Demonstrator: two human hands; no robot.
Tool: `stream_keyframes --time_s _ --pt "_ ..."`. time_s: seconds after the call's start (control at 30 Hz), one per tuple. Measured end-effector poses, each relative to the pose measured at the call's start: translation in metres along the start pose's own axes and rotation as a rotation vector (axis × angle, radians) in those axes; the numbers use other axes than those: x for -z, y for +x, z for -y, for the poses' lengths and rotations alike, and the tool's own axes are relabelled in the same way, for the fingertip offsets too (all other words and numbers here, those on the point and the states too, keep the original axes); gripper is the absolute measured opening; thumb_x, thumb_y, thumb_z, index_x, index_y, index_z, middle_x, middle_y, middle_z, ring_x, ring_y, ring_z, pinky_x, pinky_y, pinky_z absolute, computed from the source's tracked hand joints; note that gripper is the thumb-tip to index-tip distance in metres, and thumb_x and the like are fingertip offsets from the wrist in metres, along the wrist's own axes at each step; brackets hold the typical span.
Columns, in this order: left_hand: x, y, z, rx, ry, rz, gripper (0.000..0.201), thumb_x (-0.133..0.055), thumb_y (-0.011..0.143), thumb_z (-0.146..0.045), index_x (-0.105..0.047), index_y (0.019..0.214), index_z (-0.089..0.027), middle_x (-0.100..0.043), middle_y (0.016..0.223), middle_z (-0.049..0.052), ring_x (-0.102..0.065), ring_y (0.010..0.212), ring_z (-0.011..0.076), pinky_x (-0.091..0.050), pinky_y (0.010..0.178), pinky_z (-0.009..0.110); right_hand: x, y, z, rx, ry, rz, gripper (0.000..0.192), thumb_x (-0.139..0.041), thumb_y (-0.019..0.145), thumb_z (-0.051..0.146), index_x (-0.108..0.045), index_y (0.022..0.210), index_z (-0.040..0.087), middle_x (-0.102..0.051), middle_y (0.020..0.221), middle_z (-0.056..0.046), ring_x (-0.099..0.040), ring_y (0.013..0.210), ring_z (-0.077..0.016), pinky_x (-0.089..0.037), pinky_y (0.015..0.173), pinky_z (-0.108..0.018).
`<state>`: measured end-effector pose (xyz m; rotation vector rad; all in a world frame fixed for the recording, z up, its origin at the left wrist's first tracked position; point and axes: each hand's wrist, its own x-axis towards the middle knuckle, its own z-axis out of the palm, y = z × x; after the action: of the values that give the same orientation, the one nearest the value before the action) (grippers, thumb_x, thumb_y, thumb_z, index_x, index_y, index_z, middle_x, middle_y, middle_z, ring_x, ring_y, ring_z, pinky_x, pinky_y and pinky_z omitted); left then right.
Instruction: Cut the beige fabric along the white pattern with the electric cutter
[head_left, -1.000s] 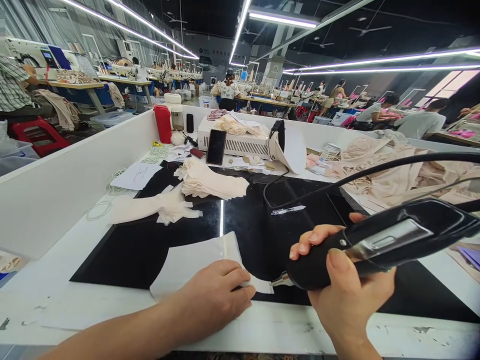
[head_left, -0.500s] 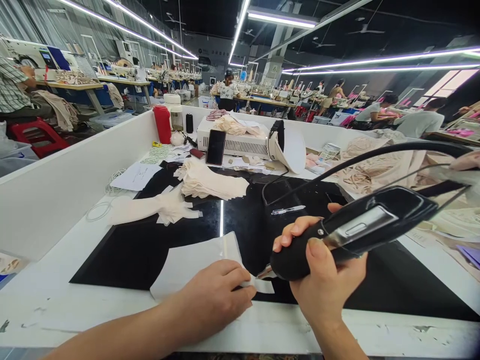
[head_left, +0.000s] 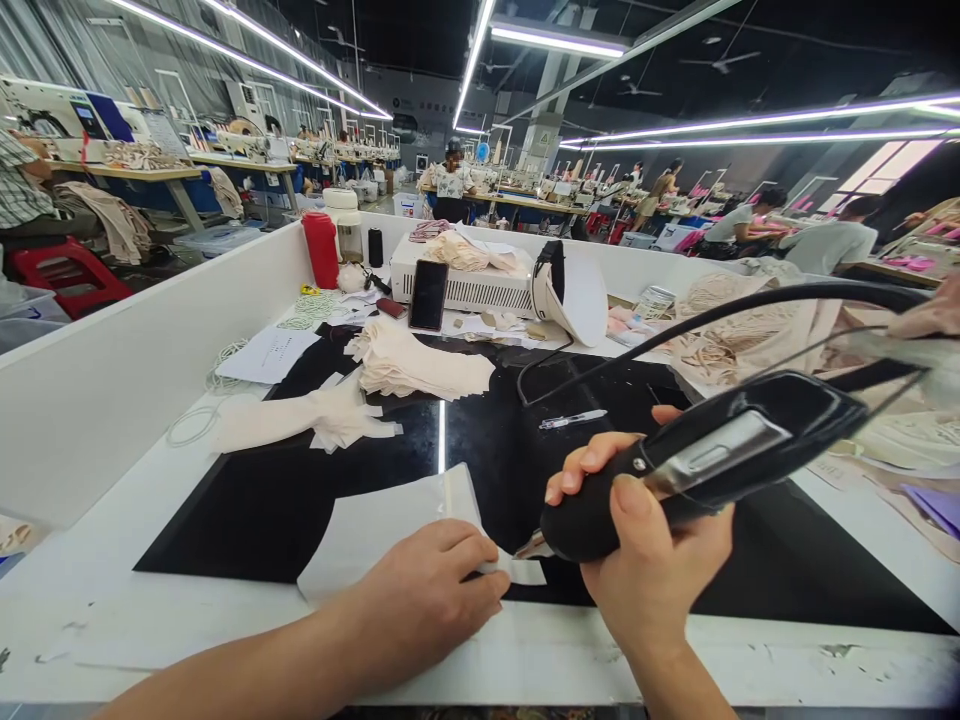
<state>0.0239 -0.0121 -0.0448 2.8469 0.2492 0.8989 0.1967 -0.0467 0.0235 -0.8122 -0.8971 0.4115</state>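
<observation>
My right hand [head_left: 652, 550] is wrapped round a bulky black corded tool [head_left: 697, 465] with a silver panel on its side. Its narrow metal tip [head_left: 532, 546] points down left, close to a small pale strip [head_left: 528, 571]; whether they touch I cannot tell. My left hand [head_left: 439, 590], fingers bent and pressed together, grips the right edge of a white sheet [head_left: 375, 530], beside the tip. Part of that edge is hidden under my fingers. The sheet lies on a black mat [head_left: 240, 510] on the white table.
Two bundles of cream fabric pieces [head_left: 427, 362] [head_left: 292, 415] lie on the mat's far half. A pen [head_left: 574, 420] rests right of them. Behind stand a phone [head_left: 429, 295], a white slotted box [head_left: 480, 285] and a red container [head_left: 321, 250]. Fabric heaps [head_left: 742, 320] lie right.
The whole view has shifted very slightly. Both hands, the tool and the sheet keep practically the same positions relative to each other.
</observation>
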Motion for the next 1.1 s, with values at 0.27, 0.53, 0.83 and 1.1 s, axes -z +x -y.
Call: stream_keyframes --time_s 0.27,0.53,0.83,1.1 --pt "-0.001 -0.003 0.0 0.016 -0.018 0.024 0.015 -0.052 0.107 -0.013 -0.067 0.108 -0.011 -0.067 0.104 0.01 -0.064 0.098 0.0227 -0.059 0.092 0.034 0.008 -0.001 0.002 0.017 -0.027 -0.015 0.044 -0.079 0.087 0.026 -0.059 0.126 0.032 -0.068 0.083 0.003 -0.064 0.061 -0.015 -0.06 0.051 -0.031" --pt "0.004 0.0 0.0 0.022 -0.047 0.048 0.015 -0.05 0.109 -0.015 -0.065 0.11 -0.012 -0.067 0.101 0.008 -0.065 0.096 0.0214 -0.059 0.092 0.034 0.005 -0.001 0.004 -0.011 -0.004 -0.014 0.042 -0.079 0.087 0.026 -0.059 0.124 0.031 -0.067 0.083 0.003 -0.064 0.061 -0.0149 -0.06 0.05 -0.03" --pt "0.008 0.002 0.001 -0.008 -0.02 0.039 0.021 -0.044 0.111 -0.016 -0.065 0.112 -0.012 -0.068 0.098 0.008 -0.067 0.095 0.0202 -0.059 0.092 0.032 0.001 -0.012 0.008 -0.032 0.044 0.037 0.045 -0.081 0.087 0.03 -0.059 0.127 0.033 -0.066 0.083 0.003 -0.063 0.061 -0.0143 -0.059 0.053 -0.03" --pt "0.005 0.0 0.003 0.006 -0.041 0.061 0.015 -0.05 0.109 -0.016 -0.064 0.112 -0.012 -0.068 0.101 0.008 -0.066 0.096 0.0219 -0.059 0.092 0.034 0.0 -0.016 0.005 -0.038 0.019 0.049 0.045 -0.078 0.09 0.028 -0.058 0.129 0.034 -0.066 0.085 0.003 -0.063 0.063 -0.0147 -0.059 0.053 -0.031"
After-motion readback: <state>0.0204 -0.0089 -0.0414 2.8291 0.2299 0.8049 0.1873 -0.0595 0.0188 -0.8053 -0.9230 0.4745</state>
